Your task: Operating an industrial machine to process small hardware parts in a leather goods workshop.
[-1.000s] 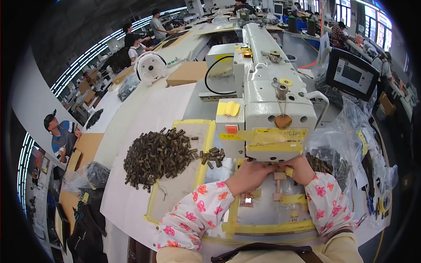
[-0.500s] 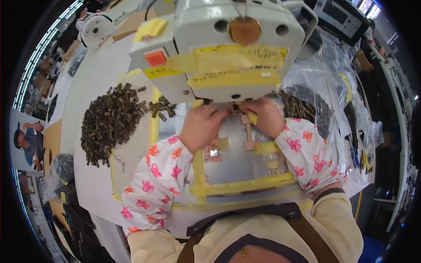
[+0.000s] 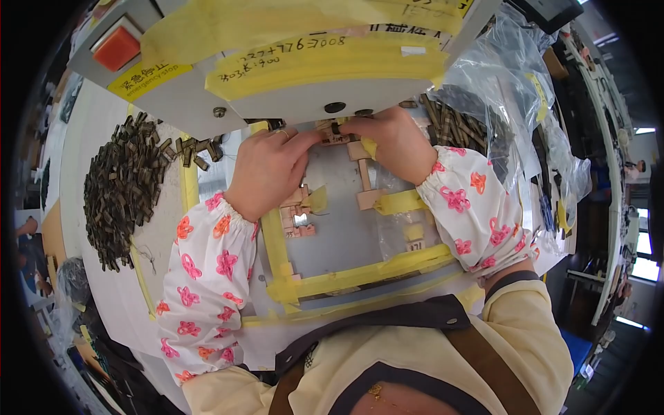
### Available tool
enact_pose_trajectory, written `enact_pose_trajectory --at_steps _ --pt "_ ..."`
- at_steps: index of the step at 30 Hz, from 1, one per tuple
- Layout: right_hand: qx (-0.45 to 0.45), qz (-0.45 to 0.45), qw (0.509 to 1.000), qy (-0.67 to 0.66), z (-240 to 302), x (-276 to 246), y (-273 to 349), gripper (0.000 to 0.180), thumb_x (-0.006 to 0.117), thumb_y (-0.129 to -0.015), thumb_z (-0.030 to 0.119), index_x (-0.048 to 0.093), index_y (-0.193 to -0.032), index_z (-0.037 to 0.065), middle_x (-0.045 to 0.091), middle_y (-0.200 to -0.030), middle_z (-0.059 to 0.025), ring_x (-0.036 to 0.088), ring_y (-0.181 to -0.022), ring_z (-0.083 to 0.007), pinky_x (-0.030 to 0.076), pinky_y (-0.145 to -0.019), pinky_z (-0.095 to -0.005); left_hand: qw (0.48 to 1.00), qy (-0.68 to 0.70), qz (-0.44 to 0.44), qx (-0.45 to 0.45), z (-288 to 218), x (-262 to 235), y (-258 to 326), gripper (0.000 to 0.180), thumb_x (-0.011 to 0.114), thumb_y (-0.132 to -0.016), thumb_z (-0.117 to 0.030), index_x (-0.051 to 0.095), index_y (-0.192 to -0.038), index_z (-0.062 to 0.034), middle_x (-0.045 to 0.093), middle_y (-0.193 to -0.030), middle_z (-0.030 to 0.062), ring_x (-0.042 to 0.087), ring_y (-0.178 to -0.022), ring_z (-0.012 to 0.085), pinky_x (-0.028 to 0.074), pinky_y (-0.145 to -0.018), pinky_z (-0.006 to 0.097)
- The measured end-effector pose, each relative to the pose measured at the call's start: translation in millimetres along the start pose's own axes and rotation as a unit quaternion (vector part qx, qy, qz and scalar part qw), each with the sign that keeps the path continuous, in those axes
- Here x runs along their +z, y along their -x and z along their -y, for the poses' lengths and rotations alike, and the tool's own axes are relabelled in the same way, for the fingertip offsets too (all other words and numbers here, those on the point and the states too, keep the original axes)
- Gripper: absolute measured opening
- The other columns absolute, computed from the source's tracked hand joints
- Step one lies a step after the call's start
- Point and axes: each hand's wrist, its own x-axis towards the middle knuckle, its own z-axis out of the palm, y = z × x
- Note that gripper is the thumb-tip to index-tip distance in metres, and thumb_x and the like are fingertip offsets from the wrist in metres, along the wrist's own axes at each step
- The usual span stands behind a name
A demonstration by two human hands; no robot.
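Observation:
My left hand and my right hand meet under the white head of a sewing machine. Between their fingertips they pinch a small tan piece right below the machine's underside. A grey metal plate edged with yellow tape lies beneath, with tan wooden guide blocks taped on it. Both forearms wear white sleeves with pink flowers.
A heap of small dark brown pieces lies on the white table to the left. More of them sit in a clear plastic bag on the right. An orange button is on the machine's face. Another person is at far left.
My head has dropped closer to the machine, which now fills the upper picture. Both hands have stayed under the machine head on the small piece.

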Motion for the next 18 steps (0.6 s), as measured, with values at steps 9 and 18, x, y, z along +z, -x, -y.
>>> enact_pose_trajectory --at_steps 9,18 --pt "-0.012 0.016 1.0 0.015 -8 -1 -4 0.025 0.058 -0.066 -0.002 0.069 -0.086 0.007 0.061 -0.09 -0.0115 0.058 -0.087 -0.0298 0.049 -0.075 -0.0374 1.0 0.003 0.026 0.007 1 1 -7 0.039 0.054 -0.072 0.0 0.062 -0.106 -0.0148 0.053 -0.067 0.0073 0.055 -0.06 0.0275 0.045 -0.056 0.038" --pt "-0.046 -0.018 0.994 0.099 10 -11 -16 0.022 0.059 -0.068 0.007 0.07 -0.086 0.011 0.064 -0.084 -0.0095 0.06 -0.084 -0.0268 0.049 -0.072 -0.0371 0.997 -0.047 -0.033 0.049 5 -5 -12 0.036 0.058 -0.07 -0.002 0.065 -0.102 -0.0157 0.06 -0.074 0.0063 0.06 -0.065 0.0264 0.049 -0.057 0.037"
